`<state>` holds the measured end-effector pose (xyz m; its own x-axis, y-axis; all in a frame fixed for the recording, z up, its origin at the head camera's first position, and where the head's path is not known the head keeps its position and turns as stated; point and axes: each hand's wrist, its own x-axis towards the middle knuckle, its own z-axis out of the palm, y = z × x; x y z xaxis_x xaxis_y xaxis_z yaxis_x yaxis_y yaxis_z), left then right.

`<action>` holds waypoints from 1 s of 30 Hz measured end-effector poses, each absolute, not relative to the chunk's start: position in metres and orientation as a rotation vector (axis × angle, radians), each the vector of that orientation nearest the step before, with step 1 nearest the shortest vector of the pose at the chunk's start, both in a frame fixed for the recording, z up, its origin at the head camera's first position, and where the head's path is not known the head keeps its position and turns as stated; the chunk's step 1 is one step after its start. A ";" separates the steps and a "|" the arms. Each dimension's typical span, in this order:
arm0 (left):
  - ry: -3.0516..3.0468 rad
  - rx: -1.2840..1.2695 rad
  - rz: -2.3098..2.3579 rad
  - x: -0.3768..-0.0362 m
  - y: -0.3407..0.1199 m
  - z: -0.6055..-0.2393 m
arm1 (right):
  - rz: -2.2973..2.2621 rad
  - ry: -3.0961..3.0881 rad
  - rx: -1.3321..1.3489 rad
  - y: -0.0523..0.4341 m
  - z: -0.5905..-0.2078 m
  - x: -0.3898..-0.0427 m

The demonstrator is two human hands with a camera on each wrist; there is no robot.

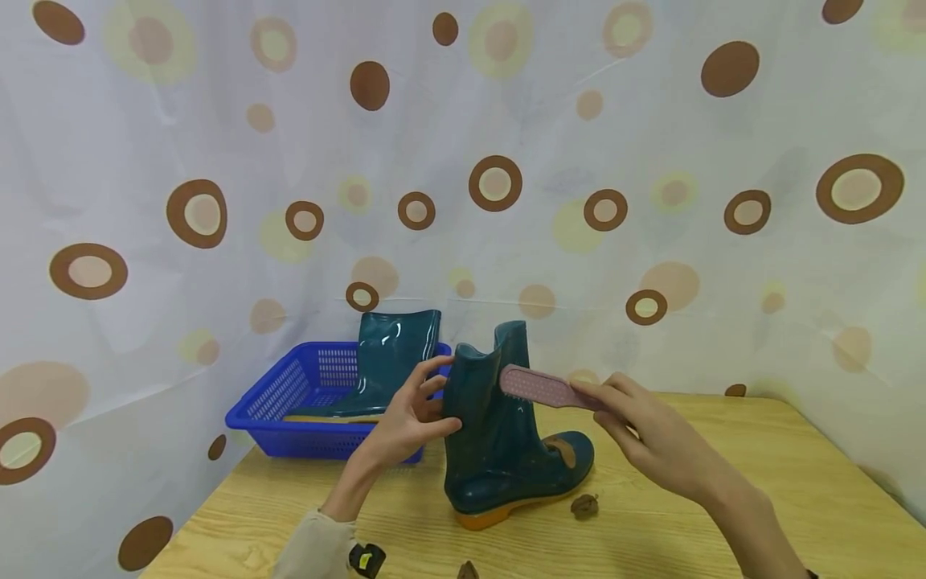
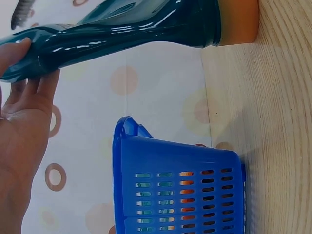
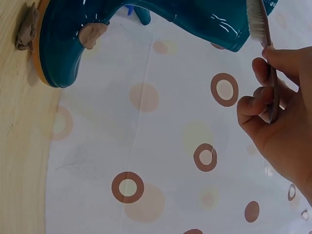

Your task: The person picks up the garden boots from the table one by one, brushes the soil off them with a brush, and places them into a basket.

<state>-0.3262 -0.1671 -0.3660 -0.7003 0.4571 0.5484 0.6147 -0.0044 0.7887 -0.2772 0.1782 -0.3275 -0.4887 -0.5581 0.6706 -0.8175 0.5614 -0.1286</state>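
Observation:
A glossy teal rubber boot (image 1: 499,438) with an orange sole stands upright on the wooden table (image 1: 723,490), with a brown mud patch (image 1: 561,450) on its toe. My left hand (image 1: 432,400) holds the left side of the boot's shaft between thumb and fingers; the left wrist view shows this hand (image 2: 24,97) against the shaft (image 2: 122,29). My right hand (image 1: 606,404) grips the handle of a pink brush (image 1: 538,388), whose head lies against the top of the shaft. In the right wrist view the brush's white bristles (image 3: 257,22) touch the boot (image 3: 161,12).
A blue plastic basket (image 1: 289,394) at the back left holds a second teal boot (image 1: 394,354). Brown mud clumps lie on the table by the boot's toe (image 1: 584,505) and at the near edge (image 1: 468,571). A spotted curtain hangs close behind the table.

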 end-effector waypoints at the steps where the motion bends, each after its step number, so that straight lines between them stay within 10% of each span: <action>1: -2.120 -1.148 -1.798 -0.326 -0.167 -0.366 | 0.590 -2.214 1.084 0.178 -0.328 -0.277; 30: -2.314 -0.836 -1.457 -0.326 -0.158 -0.367 | 0.622 -2.410 1.063 0.185 -0.329 -0.279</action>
